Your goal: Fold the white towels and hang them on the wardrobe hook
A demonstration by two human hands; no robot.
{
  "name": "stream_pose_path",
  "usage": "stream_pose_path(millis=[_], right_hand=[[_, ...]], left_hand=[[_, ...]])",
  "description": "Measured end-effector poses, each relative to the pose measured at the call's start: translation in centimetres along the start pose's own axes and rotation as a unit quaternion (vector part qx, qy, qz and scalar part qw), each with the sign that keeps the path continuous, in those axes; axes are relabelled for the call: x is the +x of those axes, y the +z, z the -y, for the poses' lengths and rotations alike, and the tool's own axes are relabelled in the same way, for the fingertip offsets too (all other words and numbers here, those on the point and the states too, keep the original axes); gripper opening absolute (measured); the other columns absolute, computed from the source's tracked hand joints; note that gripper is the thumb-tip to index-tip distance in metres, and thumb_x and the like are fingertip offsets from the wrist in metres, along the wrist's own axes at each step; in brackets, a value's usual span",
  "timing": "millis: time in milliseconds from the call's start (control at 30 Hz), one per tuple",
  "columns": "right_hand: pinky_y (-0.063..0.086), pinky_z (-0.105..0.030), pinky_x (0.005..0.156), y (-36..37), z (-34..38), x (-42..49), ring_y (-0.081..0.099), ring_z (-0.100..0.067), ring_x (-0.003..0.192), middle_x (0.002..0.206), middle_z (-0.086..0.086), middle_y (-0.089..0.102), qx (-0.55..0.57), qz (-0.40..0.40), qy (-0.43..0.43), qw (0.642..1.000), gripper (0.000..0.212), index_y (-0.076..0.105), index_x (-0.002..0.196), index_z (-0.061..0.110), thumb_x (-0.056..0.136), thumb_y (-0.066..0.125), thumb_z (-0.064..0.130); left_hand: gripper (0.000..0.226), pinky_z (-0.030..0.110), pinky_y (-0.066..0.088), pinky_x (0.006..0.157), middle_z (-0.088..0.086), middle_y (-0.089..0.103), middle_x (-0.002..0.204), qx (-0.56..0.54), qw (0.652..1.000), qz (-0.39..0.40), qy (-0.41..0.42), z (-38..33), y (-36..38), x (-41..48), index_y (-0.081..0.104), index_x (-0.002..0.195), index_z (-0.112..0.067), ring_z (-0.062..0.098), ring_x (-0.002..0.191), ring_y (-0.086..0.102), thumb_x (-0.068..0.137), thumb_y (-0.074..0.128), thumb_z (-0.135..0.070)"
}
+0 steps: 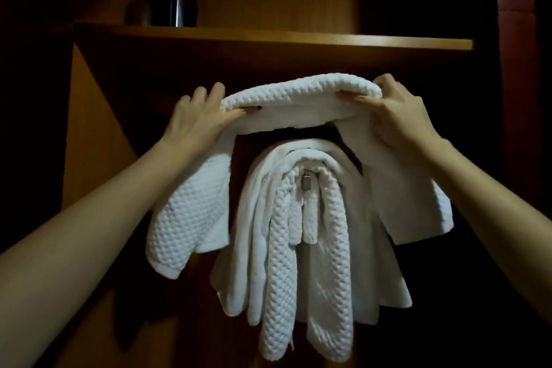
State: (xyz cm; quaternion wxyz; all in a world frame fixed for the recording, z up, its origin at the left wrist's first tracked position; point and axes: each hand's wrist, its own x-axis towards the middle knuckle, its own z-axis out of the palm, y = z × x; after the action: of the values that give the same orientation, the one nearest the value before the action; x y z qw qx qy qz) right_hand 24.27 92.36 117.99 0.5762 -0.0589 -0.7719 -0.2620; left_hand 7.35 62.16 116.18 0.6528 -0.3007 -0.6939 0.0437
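Gripping a folded towel (301,98), left hand (194,119) and right hand (400,116), above hung towels (298,248) covering the hook (306,183).

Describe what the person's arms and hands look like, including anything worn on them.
Both forearms are bare right up to the frame edges: no sleeves or cuffs show. The left hand and the right hand wear no gloves, and no rings, watch or bracelets are visible. A dark fingernail shows on the left hand, possibly polish, though the dim light makes that uncertain.

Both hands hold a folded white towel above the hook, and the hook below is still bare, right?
Not quite. In the head view both hands, left hand and right hand, hold the folded white towel, but the hook already carries hanging white towels.
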Motion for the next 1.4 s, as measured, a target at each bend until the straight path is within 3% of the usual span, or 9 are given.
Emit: stream_pose_path(millis=[67,200,433,600,767,933,1067,1267,1400], right_hand=[[0.036,-0.034,0.065,-0.1,-0.8,-0.1,0.054,-0.019,0.091,0.104,0.004,0.056,-0.036,-0.037,-0.036,0.998,0.044,0.057,0.115,0.038,0.090,0.036,0.068],[0.036,-0.035,0.056,0.8,-2.3,-0.8,0.049,-0.034,0.099,0.116,-0.012,0.049,-0.041,0.003,-0.065,0.997,0.048,0.049,0.139,0.038,0.093,0.050,0.023],[0.040,-0.036,0.047,3.3,-4.5,-0.6,0.050,-0.037,0.083,0.101,-0.019,0.049,-0.047,0.031,-0.023,0.998,0.056,0.055,0.134,0.027,0.085,0.055,0.000],[0.046,-0.041,0.058,3.9,-6.0,-0.9,0.057,-0.041,0.082,0.105,-0.022,0.054,-0.048,0.047,-0.019,0.998,0.052,0.051,0.137,0.035,0.090,0.033,0.021],[0.042,-0.037,0.061,5.8,-5.5,-3.9,0.050,-0.034,0.090,0.103,-0.011,0.046,-0.031,0.093,-0.020,0.995,0.066,0.041,0.143,0.035,0.084,0.064,0.016],[0.047,-0.039,0.065,7.6,-2.5,-7.3,0.049,-0.030,0.102,0.118,-0.011,0.047,0.014,0.111,0.000,0.994,0.061,0.040,0.146,0.031,0.092,0.060,0.008],[0.052,-0.045,0.064,7.1,-1.5,-7.2,0.054,-0.030,0.100,0.120,-0.010,0.052,0.096,0.067,-0.012,0.993,0.056,0.051,0.140,0.025,0.091,0.052,-0.004],[0.049,-0.041,0.066,6.4,0.8,-4.0,0.052,-0.027,0.100,0.121,-0.006,0.051,0.109,0.058,-0.016,0.992,0.055,0.049,0.140,0.035,0.096,0.046,0.003],[0.048,-0.036,0.082,6.6,0.8,-5.1,0.055,-0.019,0.105,0.120,0.002,0.052,0.239,0.066,-0.009,0.969,0.045,0.059,0.131,0.037,0.098,0.049,0.009]], left_hand=[[0.044,0.035,0.033,0.053,0.021,0.052,0.094,0.001,0.999,-0.033,0.028,-0.4,0.6,-0.3,0.056,0.130,-0.031,0.036,0.073,0.053,0.090,0.049,-0.015],[0.051,0.036,0.030,0.058,0.018,0.050,0.103,-0.020,1.000,0.011,0.019,-2.1,2.8,0.4,0.045,0.139,-0.039,0.036,0.083,0.050,0.095,0.039,-0.014],[0.084,0.035,0.037,0.063,0.008,0.038,0.106,-0.030,0.998,0.063,-0.008,-3.9,5.2,2.9,0.016,0.144,-0.050,0.028,0.088,0.044,0.084,0.063,-0.014],[0.082,0.032,0.036,0.063,0.006,0.039,0.104,-0.062,0.997,0.053,0.010,-4.8,6.2,3.4,0.017,0.145,-0.050,0.024,0.085,0.040,0.086,0.062,-0.014],[0.058,0.033,0.032,0.060,0.007,0.037,0.106,-0.108,0.993,0.010,0.036,-5.1,7.1,2.2,0.040,0.138,-0.041,0.025,0.088,0.038,0.087,0.063,-0.026],[0.043,0.034,0.033,0.057,0.007,0.036,0.102,-0.166,0.985,-0.004,0.036,-4.4,8.0,0.1,0.053,0.127,-0.032,0.025,0.088,0.038,0.086,0.063,-0.040],[0.050,0.037,0.037,0.059,0.014,0.040,0.102,-0.173,0.984,-0.015,0.031,-3.5,8.5,-0.8,0.055,0.127,-0.026,0.033,0.087,0.043,0.081,0.071,-0.029],[0.069,0.045,0.043,0.065,0.015,0.041,0.103,-0.162,0.986,-0.013,-0.038,-1.3,9.3,-2.6,0.050,0.135,-0.034,0.036,0.087,0.043,0.075,0.074,-0.010],[0.069,0.046,0.050,0.078,0.009,0.038,0.122,-0.288,0.952,0.036,-0.096,-2.5,10.4,-8.8,0.044,0.137,-0.041,0.037,0.096,0.054,0.079,0.074,-0.018]])
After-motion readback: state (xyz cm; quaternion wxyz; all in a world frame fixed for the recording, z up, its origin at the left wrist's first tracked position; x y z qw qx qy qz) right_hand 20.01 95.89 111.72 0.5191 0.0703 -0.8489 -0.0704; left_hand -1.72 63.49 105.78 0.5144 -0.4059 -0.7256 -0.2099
